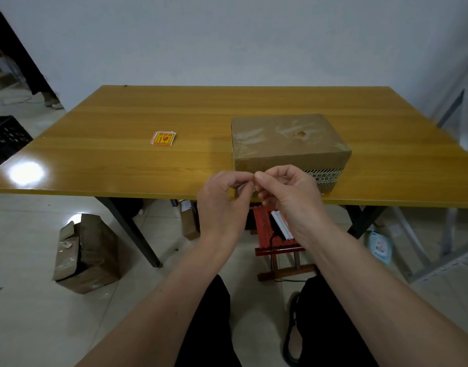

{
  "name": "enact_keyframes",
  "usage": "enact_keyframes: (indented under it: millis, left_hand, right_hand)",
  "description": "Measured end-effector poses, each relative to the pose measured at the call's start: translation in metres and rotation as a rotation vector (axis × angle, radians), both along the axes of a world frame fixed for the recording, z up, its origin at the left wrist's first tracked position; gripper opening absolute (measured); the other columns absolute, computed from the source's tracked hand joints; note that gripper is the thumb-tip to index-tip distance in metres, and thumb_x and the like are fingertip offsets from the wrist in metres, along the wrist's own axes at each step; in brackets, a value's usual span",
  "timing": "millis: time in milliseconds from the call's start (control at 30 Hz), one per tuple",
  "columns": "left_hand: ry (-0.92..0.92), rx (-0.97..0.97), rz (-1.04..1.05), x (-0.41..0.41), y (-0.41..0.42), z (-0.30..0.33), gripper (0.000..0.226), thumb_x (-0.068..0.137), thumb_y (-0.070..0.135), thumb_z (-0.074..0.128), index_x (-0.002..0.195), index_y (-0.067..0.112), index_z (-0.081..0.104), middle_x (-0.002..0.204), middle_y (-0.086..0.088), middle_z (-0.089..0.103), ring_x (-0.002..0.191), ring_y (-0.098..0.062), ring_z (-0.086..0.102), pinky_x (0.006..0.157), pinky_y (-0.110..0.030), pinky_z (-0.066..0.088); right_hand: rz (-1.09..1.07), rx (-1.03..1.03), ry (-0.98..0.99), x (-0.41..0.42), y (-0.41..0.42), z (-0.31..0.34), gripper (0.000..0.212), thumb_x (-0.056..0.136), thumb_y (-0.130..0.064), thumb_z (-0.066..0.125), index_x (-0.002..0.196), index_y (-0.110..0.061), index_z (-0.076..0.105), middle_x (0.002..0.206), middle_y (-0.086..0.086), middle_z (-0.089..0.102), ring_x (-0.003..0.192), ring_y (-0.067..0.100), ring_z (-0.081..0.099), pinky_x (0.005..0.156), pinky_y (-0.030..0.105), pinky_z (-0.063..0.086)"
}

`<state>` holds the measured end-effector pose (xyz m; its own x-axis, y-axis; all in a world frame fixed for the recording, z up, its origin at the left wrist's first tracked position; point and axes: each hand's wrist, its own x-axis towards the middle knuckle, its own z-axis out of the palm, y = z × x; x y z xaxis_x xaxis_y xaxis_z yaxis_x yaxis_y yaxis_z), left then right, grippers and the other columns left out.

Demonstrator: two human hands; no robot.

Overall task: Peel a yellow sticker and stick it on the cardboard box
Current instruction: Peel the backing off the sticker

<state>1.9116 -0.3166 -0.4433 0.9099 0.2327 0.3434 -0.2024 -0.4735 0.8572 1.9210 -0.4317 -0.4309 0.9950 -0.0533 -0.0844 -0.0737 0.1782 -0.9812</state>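
Just below the middle of the frame the left hand [222,202] and the right hand [291,197] meet, each grip pinched with thumb and forefinger tips pressed together and the two pinches touching; the other fingers curl loosely inward. Whatever sits between the fingertips is hidden by them, so I cannot tell what either grip holds, if anything. Directly behind the hands, right of centre, stands the cardboard box [288,141], a squat brown rectangular carton closed with glossy clear tape, a small torn hole in its top face and a black-and-white striped printed tape band along the lower right of its near side. It rests near the front edge of the table [121,160], a smooth yellow wood-grain top with a glare spot at the left. Well apart from the box, left of centre, lies a small stack of yellow stickers [163,138], rounded squares with red print and red borders, flat on the table. On the tiled floor at lower left sits a battered, taped brown carton [87,252].
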Motion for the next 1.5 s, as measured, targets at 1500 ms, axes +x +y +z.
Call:
enact_keyframes:
  millis: [1500]
  left_hand:
    - [-0.209, 0.325, 0.124, 0.005, 0.002, -0.008, 0.008, 0.078, 0.019, 0.072, 0.085, 0.022, 0.076, 0.082, 0.003, 0.072, 0.08, -0.018, 0.063, 0.072, -0.033, 0.046]
  right_hand:
    - [0.082, 0.02, 0.07, -0.001, 0.002, 0.004, 0.019, 0.086, -0.02, 0.066, 0.075, -0.006, 0.07, 0.067, 0.005, 0.063, 0.059, 0.01, 0.055, 0.054, 0.021, 0.047]
